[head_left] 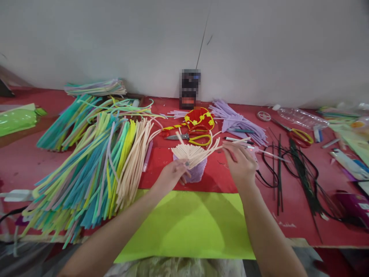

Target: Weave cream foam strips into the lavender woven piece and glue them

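A small piece made of cream and lilac pipe cleaners (197, 175) sits over the red tabletop in the middle, its cream strands laid in a V and fanning out at the top. My left hand (174, 171) holds it at its left lower side, fingers closed on the edge. My right hand (240, 159) is to the right, its thumb and fingertips pinched around a cream pipe cleaner that stretches from the piece. Partly behind that hand lies a white glue gun (253, 151) with a clear glue stick. Scissors with yellow handles (200, 139) lie just beyond the piece.
Bundles of coloured pipe cleaners (95, 169) cover the left side. Lilac pipe cleaners (238, 123) and a red-and-yellow ornament (199, 119) lie behind. A phone-like device (189, 89) leans on the wall. Dark wires (302, 173) and second scissors (301, 137) are at right; a yellow-green sheet (187, 227) is in front.
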A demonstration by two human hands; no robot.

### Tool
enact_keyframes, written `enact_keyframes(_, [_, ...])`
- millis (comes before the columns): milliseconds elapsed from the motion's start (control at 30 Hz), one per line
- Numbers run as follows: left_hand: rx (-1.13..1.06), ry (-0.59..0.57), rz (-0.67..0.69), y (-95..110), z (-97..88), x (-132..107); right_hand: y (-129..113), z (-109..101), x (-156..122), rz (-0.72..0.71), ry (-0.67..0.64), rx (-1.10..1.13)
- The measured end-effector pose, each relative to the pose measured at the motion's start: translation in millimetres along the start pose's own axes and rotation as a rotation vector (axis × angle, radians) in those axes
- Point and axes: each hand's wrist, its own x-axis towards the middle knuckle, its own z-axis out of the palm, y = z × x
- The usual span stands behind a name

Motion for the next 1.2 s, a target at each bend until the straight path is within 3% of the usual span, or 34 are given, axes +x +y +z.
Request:
enact_keyframes(133, [-0.202, 0.070, 0.194, 5.7, 3.3, 17.3, -7.2, 4.8, 4.8, 0.055, 0.034, 0.052])
enact_keyframes(233, [-0.246, 0.138, 0.235, 2.1, 3.2, 25.5, -12.1, 10.8, 3.2, 0.132, 0.055, 0.123])
enact_keyframes(300, [-0.248, 0.144, 0.241, -2.3, 3.8, 27.9, -19.0, 15.7, 0.4, 0.289, 0.148, 0.214])
enact_keyframes(400, [-0.238, 0.164, 0.270, -7.3, 5.8, 28.2, -35.7, 22.8, -5.7, 0.651, 0.308, 0.473])
enact_keyframes(467, [-0.221, 0.155, 0.272, -9.2, 7.0, 26.7, -47.6, 26.3, -10.4, 0.832, 0.097, 0.704])
enact_keyframes(567, [-0.178, 0.081, 0.244, -10.8, 8.1, 23.3, -60.3, 30.2, -16.2, 0.951, -0.291, 1.101])
enact_keyframes(667, [-0.145, 0.032, 0.227, -11.2, 8.4, 19.9, -64.4, 33.1, -19.2, 1.000, -0.397, 1.244])
enact_keyframes(900, [-0.152, 0.015, 0.227, -8.9, 7.1, 17.2, -63.8, 32.9, -18.7, 1.045, -0.365, 1.271])
enact_keyframes(1033, [-0.117, 0.110, 0.244, -9.9, 5.0, 18.0, -66.8, 32.7, -20.1, 1.041, -0.365, 1.292])
enact_keyframes(1200, [-0.143, 0.340, 0.378, -12.7, 7.6, 16.3, -73.9, 37.8, -26.9, 0.977, -0.303, 1.241])
